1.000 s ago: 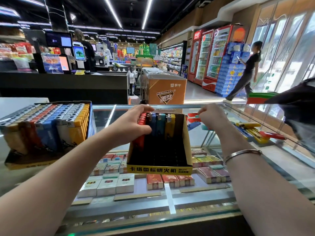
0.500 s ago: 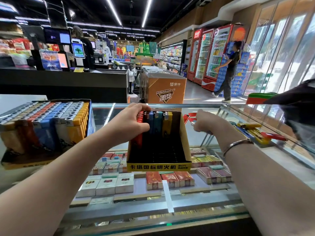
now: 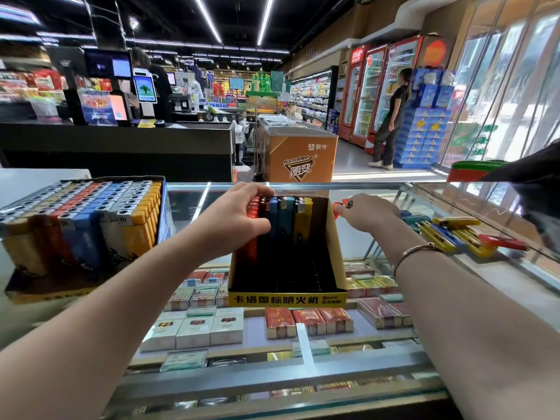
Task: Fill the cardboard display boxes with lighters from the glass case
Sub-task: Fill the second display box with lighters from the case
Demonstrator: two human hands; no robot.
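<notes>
A yellow-fronted cardboard display box (image 3: 287, 298) stands on the glass case top (image 3: 378, 377), mostly empty, with a back row of upright red, blue, teal and yellow lighters (image 3: 285, 216). My left hand (image 3: 239, 219) grips the left end of that row, fingers over the tops and thumb in front. My right hand (image 3: 366, 213) is just right of the box and holds a red lighter (image 3: 341, 206) in curled fingers. Loose lighters (image 3: 460, 231) lie on the glass to the right.
A full display box of lighters (image 3: 81, 219) sits at the left on the case. Cigarette packs (image 3: 212, 325) lie under the glass. A dark bag (image 3: 536, 183) rests at the far right edge. A person stands by the drink fridges beyond.
My right hand has lifted a red lighter from the loose pile and brought it left toward the box. My left hand stays on the row. The person in the aisle walked to the fridges.
</notes>
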